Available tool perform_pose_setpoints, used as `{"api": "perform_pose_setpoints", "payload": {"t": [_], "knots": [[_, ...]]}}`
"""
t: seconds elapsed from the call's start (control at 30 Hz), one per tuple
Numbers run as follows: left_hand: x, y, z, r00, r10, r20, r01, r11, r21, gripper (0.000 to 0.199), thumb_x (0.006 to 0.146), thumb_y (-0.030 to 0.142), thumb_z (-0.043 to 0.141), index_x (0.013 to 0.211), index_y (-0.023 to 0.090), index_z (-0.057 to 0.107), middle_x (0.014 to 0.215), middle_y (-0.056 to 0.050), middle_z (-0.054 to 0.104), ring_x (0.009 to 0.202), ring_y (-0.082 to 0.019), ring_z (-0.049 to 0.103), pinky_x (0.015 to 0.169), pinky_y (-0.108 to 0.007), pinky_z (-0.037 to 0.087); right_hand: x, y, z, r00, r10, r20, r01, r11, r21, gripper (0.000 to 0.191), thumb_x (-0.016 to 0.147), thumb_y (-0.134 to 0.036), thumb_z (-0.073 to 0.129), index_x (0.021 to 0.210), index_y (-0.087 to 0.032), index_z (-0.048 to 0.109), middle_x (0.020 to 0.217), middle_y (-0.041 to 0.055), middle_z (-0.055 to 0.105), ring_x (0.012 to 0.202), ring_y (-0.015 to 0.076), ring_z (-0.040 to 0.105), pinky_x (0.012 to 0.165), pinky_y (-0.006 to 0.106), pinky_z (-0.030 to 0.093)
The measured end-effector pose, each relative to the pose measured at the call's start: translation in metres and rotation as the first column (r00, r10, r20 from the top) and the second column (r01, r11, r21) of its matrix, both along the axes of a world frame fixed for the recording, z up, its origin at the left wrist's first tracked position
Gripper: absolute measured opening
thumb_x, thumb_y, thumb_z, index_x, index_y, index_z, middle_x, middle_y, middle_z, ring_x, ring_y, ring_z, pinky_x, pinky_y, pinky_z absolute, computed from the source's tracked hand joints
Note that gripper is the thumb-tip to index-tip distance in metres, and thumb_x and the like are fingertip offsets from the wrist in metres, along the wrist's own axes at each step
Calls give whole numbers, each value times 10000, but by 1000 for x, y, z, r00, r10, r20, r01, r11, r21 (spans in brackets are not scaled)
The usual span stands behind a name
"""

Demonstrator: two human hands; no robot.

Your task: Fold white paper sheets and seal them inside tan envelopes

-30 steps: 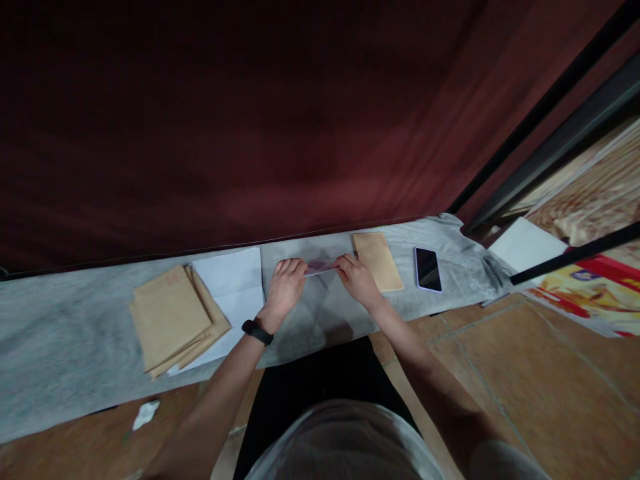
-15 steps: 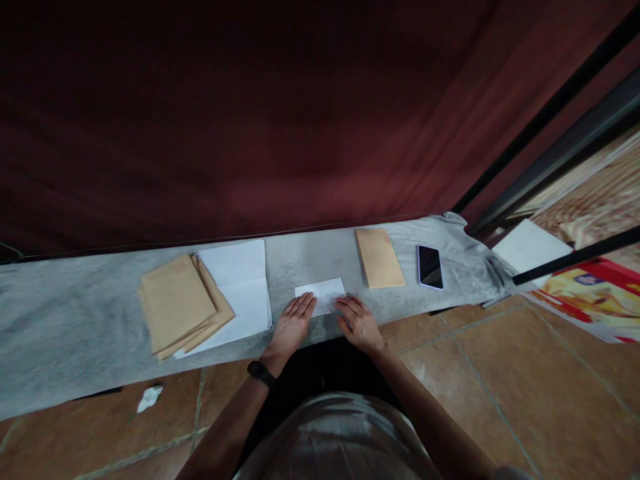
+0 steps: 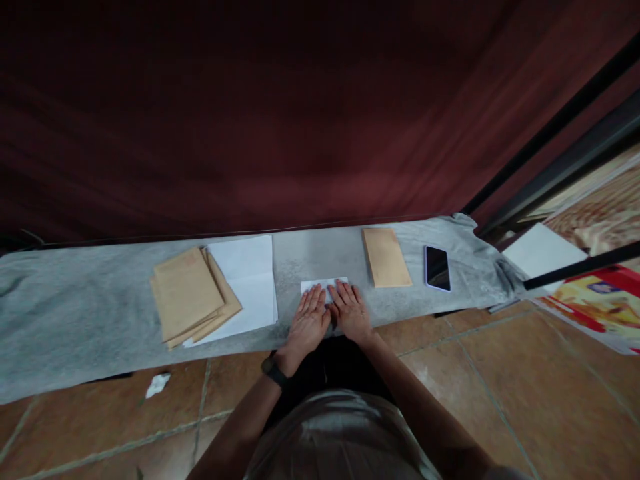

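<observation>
White rectangular paper (image 3: 324,281) lies on long grey cloth (image 3: 320,253) — left hand (image 3: 307,325) and right hand (image 3: 353,317) flat on it, side by side. Beyond paper: dark red curtain (image 3: 310,133); nearside — orange-brown tiled floor (image 3: 450,380).

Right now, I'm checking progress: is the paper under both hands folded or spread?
Folded, apparently: the paper looks narrower than the white sheets.

A phone (image 3: 437,268) lies screen up on the grey cloth (image 3: 90,300), which is rumpled at its right end. A dark red curtain (image 3: 320,133) hangs behind. At right, a black bar (image 3: 600,262) crosses before a white panel (image 3: 543,248) and a red and yellow box (image 3: 600,301). A crumpled white scrap (image 3: 158,385) lies on the brown tiled floor (image 3: 450,387), lower left.
</observation>
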State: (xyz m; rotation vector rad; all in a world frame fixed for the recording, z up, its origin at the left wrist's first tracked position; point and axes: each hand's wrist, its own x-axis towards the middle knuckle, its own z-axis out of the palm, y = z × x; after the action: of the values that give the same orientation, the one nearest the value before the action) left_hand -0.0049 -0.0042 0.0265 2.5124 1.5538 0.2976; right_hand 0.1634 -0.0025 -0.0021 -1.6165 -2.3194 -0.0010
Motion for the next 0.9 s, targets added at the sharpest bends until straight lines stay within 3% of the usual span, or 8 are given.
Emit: {"api": "perform_pose_setpoints", "payload": {"t": [0.1,0.2,0.43,0.73,0.9], "knots": [[26,3,-9,998,38,46,-38,999,6,580,1041,340,287,1549,62,328,1614,-172,345,1526,-241,261,1251,-468,258,1,-2,1,999,-2,47,3,1000,-19,606,963,-199,507,1553,-149,379,1643,161,277,1516,303,280,1221,514,251],[36,9,-17,993,105,57,-107,994,24,641,1042,424,305,1555,41,305,1609,-205,335,1528,-278,252,1241,-501,264,1,-2,1,998,-20,58,22,999,-29,621,961,-174,479,1568,-153,350,1645,165,276,1517,304,275,1214,509,261],[9,16,-25,974,227,24,-228,968,107,671,1029,459,328,1561,50,304,1616,-204,318,1534,-298,233,1236,-507,255,-4,0,0,998,-60,-3,60,998,-5,546,1019,-322,472,1545,-195,400,1631,162,318,1485,317,342,1199,533,279],[3,16,-19,973,231,-20,-228,968,104,648,1010,478,402,1549,121,374,1632,-183,299,1533,-324,235,1229,-532,252,-7,5,2,978,-195,-71,196,981,8,528,1052,-330,380,1497,-52,443,1543,200,455,1454,310,398,1203,513,283],[1,16,-12,980,197,-36,-195,979,56,577,995,298,421,1557,180,376,1658,-162,234,1536,-334,219,1223,-551,254,-25,7,9,993,-36,-111,32,999,-32,524,1049,-331,378,1538,-142,404,1562,136,449,1474,258,375,1217,488,277]]}}
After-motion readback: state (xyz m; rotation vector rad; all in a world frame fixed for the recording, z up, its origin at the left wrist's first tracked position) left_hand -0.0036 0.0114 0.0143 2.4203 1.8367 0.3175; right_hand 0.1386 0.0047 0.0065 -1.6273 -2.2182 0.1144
